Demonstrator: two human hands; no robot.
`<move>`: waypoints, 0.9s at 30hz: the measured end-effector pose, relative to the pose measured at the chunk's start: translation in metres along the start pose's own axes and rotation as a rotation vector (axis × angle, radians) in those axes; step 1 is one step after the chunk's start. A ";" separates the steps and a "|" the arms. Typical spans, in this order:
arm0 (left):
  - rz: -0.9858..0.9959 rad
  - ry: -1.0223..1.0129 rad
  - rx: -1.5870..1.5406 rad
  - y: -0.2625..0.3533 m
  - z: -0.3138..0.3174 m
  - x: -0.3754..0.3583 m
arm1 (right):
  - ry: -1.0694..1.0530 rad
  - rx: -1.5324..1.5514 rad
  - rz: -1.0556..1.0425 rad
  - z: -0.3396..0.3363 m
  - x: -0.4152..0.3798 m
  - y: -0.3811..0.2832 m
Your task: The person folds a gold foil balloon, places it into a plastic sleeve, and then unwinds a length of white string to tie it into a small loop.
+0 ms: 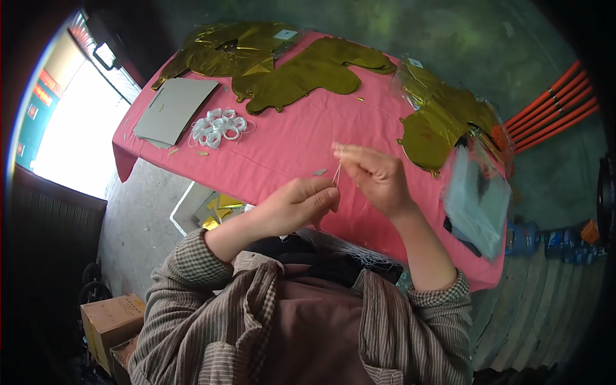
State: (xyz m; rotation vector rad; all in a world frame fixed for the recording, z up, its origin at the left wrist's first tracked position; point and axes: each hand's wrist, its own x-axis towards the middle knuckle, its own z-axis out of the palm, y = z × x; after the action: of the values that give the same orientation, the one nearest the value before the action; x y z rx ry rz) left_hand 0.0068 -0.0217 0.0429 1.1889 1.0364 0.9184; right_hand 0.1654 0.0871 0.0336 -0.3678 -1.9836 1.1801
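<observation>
Between my two hands a thin white string [337,172] is stretched above the pink cloth. My left hand [301,200] is closed, with thumb and fingers pinching the string's lower end. Higher and to the right, my right hand [375,173] has the upper part of the string looped around its fingers, which are bent together. Left of my hands lies a pile of coiled white string [218,128]. A small grey scrap [319,172] rests on the cloth just behind my left hand.
Flat gold foil pieces [301,77] lie along the back of the pink table [282,141]. Grey cardboard sheets [173,112] sit at the left. Clear plastic bags [478,192] lie at the right edge. A white bin [186,208] with gold scraps stands below the table's left edge.
</observation>
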 end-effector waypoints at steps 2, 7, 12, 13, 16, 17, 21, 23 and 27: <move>0.089 0.076 0.137 0.026 -0.009 -0.006 | -0.261 -0.191 0.064 -0.004 -0.006 0.002; 0.242 0.119 0.184 0.013 -0.021 0.010 | -0.412 0.423 0.142 0.006 -0.010 -0.032; 0.109 0.012 0.108 0.030 -0.004 -0.002 | -0.115 0.112 0.072 -0.017 0.005 -0.027; 0.055 0.037 -0.008 0.038 -0.007 -0.004 | -0.206 0.109 0.218 -0.020 0.003 -0.025; 0.253 0.026 -0.187 0.018 -0.019 0.005 | -0.369 0.390 0.267 -0.016 -0.002 -0.047; 0.290 0.032 -0.152 0.016 -0.017 0.008 | -0.406 0.553 0.216 -0.014 -0.001 -0.053; 0.112 -0.051 0.075 0.021 0.000 0.004 | -0.042 0.254 0.011 -0.015 0.008 -0.048; 0.264 0.001 -0.122 0.026 -0.014 0.003 | -0.291 0.205 0.229 -0.023 0.003 -0.048; 0.238 0.098 0.030 0.026 -0.010 0.010 | -0.307 0.364 0.219 -0.019 0.004 -0.056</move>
State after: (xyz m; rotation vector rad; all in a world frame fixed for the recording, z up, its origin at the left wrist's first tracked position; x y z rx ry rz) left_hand -0.0008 -0.0055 0.0661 1.3224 1.0031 1.1605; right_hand 0.1847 0.0717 0.0878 -0.2284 -1.9605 1.7932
